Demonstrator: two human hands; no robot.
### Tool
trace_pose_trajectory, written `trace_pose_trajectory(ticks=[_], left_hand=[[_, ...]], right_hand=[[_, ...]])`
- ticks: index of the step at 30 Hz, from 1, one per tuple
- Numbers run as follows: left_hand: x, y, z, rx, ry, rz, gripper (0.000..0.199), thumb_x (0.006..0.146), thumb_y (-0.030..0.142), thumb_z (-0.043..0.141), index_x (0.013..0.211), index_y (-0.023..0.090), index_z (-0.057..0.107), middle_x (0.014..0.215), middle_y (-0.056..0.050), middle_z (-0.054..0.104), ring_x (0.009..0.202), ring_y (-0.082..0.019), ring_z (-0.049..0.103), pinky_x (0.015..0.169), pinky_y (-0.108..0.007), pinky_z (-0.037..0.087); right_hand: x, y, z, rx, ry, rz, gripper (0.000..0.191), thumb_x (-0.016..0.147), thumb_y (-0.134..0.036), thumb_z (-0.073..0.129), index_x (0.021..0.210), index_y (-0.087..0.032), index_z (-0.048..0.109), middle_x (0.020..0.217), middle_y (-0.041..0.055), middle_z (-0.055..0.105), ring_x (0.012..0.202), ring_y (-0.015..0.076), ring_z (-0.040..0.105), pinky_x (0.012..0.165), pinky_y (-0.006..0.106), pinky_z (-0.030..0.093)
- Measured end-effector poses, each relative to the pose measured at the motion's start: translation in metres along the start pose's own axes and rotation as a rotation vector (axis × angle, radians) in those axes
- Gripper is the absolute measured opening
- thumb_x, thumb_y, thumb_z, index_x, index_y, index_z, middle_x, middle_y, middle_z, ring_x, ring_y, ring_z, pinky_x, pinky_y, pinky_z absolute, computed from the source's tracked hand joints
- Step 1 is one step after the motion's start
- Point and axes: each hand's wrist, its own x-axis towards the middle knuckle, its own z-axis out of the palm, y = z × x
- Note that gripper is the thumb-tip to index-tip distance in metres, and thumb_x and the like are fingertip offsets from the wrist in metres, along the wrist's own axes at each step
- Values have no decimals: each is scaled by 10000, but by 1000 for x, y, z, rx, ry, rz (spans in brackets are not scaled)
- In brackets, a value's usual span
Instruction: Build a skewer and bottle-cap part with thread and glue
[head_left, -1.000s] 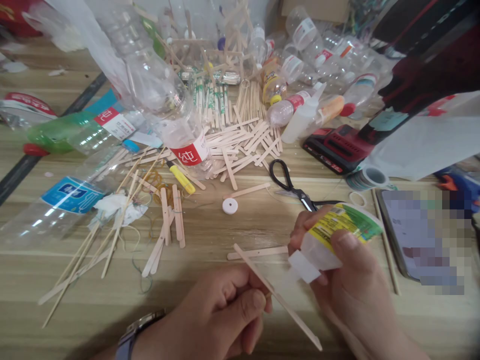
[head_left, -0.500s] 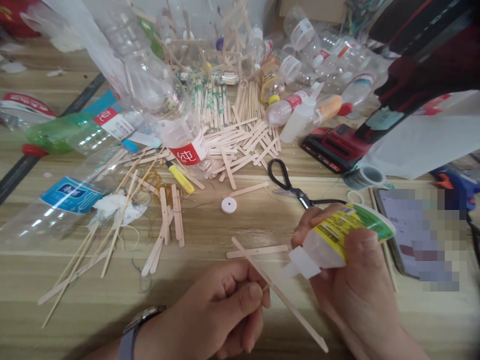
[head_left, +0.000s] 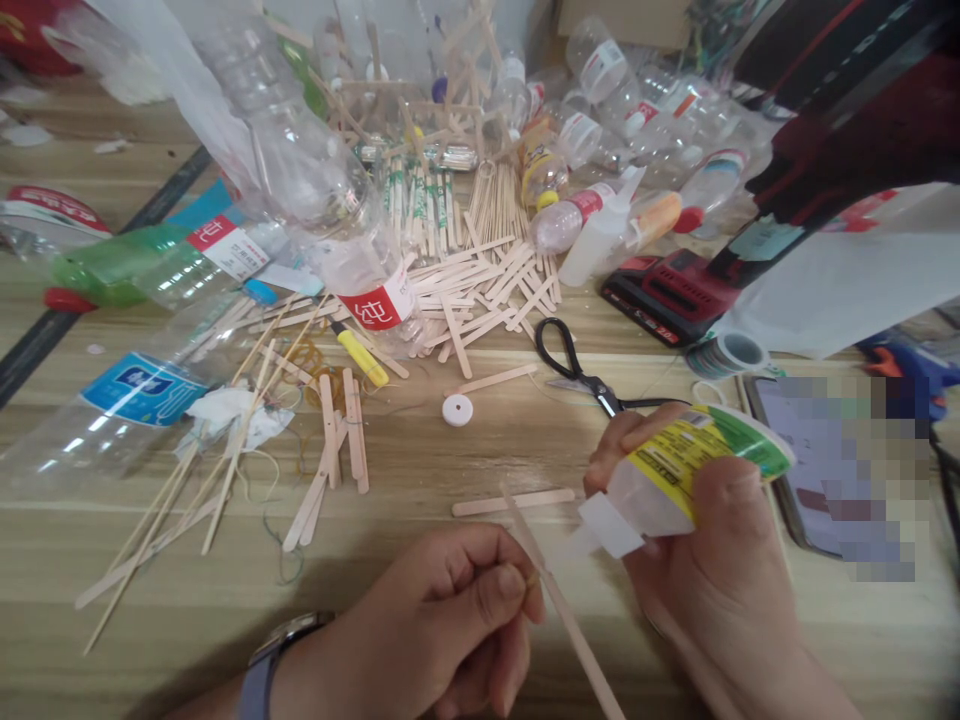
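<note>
Between thumb and fingers, my left hand (head_left: 457, 620) pinches a flat wooden craft stick (head_left: 568, 620) near its middle, where a thin pin-like piece seems to join it; the fingers partly hide that spot. The stick slants from upper left to the bottom edge. In my right hand (head_left: 712, 570) is a squeeze bottle of glue (head_left: 660, 485) with a yellow and green label. Its white nozzle points down-left and comes close to the stick's middle; whether they touch I cannot tell. Another craft stick (head_left: 510, 503) lies flat just beyond my hands, with a white round disc (head_left: 457, 409) farther off.
Black scissors (head_left: 592, 385) lie beyond the glue. A red-black cordless drill (head_left: 682, 290) stands at right, near a phone (head_left: 802, 470). Piled craft sticks (head_left: 487, 290), plastic bottles (head_left: 367, 280) and a yellow-handled tool (head_left: 361, 358) spread across the wooden table. Skewers (head_left: 165, 510) lie left.
The craft stick at my left hand has turned to a steeper slant, its upper end swinging right and its lower end left. The glue bottle stays almost where it was.
</note>
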Motion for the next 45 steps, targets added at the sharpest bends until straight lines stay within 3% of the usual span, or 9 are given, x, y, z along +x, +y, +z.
trace_pose_trajectory(ticks=[9, 16, 27, 45], left_hand=[[2, -2, 0, 9, 79, 0, 396, 859, 578, 603, 823, 196, 503, 494, 101, 430, 392, -41, 263, 359, -155, 191], [1, 3, 2, -21, 122, -28, 398, 795, 530, 709, 821, 196, 494, 547, 71, 537, 425, -36, 304, 413, -175, 198], [2, 5, 3, 10, 61, -14, 415, 815, 583, 646, 835, 189, 516, 500, 79, 539, 334, -28, 255, 347, -177, 175], [3, 0, 1, -33, 11, 27, 363, 865, 523, 624, 873, 172, 531, 522, 69, 578, 310, -17, 264, 328, -181, 162]], right_hand=[[-1, 1, -3, -34, 31, -37, 347, 757, -581, 712, 778, -237, 666, 656, -1, 593, 504, 115, 478, 410, 222, 388], [-3, 1, -2, -40, 63, -21, 342, 744, -582, 725, 752, -243, 681, 660, 3, 581, 527, 125, 486, 429, 234, 412], [-3, 0, -1, -46, 60, -14, 371, 730, -599, 731, 742, -234, 663, 652, -2, 580, 498, 114, 471, 414, 226, 392], [-3, -4, 2, -41, 59, -13, 355, 718, -587, 745, 734, -243, 657, 623, -4, 579, 471, 108, 440, 379, 223, 321]])
